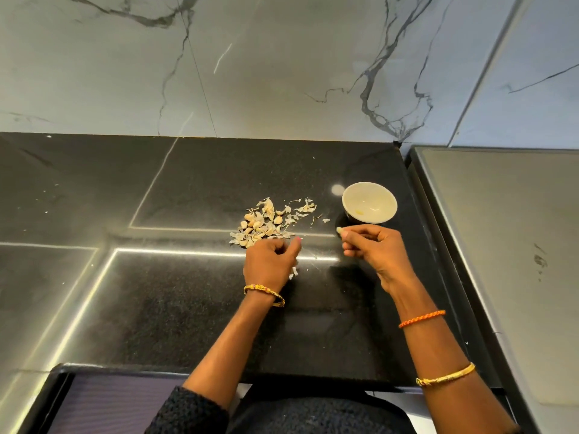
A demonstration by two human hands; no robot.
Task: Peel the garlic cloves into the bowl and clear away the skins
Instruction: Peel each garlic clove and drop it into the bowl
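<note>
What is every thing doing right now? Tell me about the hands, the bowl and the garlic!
right hand: pinches a pale garlic clove just beside the bowl
left hand: fingers curled at the near edge of the pile; what it holds is hidden
bowl: upright, nearly empty, a small yellowish bit inside
garlic pile: cloves and loose skins mixed on the black counter

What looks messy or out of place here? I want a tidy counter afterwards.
Papery garlic skins lie scattered over the black counter around the clove pile, left of the bowl. Stray flecks reach far left, and one skin sits beside the left hand.
</note>
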